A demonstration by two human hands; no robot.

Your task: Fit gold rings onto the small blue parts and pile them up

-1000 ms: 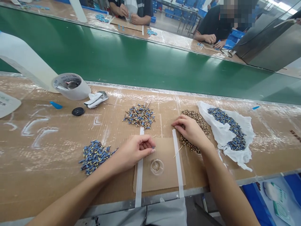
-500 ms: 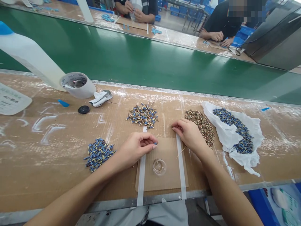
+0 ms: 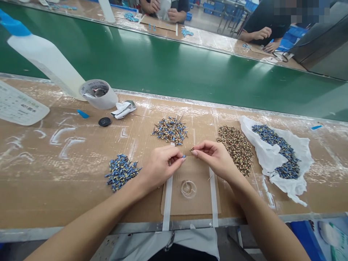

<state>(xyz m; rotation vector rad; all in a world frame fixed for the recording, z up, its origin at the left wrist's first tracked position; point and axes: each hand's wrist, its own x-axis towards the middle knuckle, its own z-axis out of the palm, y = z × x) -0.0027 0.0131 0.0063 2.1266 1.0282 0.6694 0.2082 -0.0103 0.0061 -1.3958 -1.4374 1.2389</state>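
My left hand pinches a small blue insulated terminal between thumb and fingers. Facing it, my right hand holds a tiny brass-coloured ring part at its fingertips, and the two held parts are close but apart. Both hands hover above a cardboard pad taped down with white strips, with a small clear ring on it. Around them lie a blue-and-gold terminal heap, a mixed pile with thin pins, and a brass-coloured heap.
Blue terminals lie on a white plastic bag at right. Further left stand a tape roll, a white bottle and a black disc. A green belt runs behind the bench, with co-workers' hands beyond it.
My right hand has lifted off the brass-coloured heap and moved left, now pinching a small part. My left hand has turned toward it. The whole view has shifted slightly.
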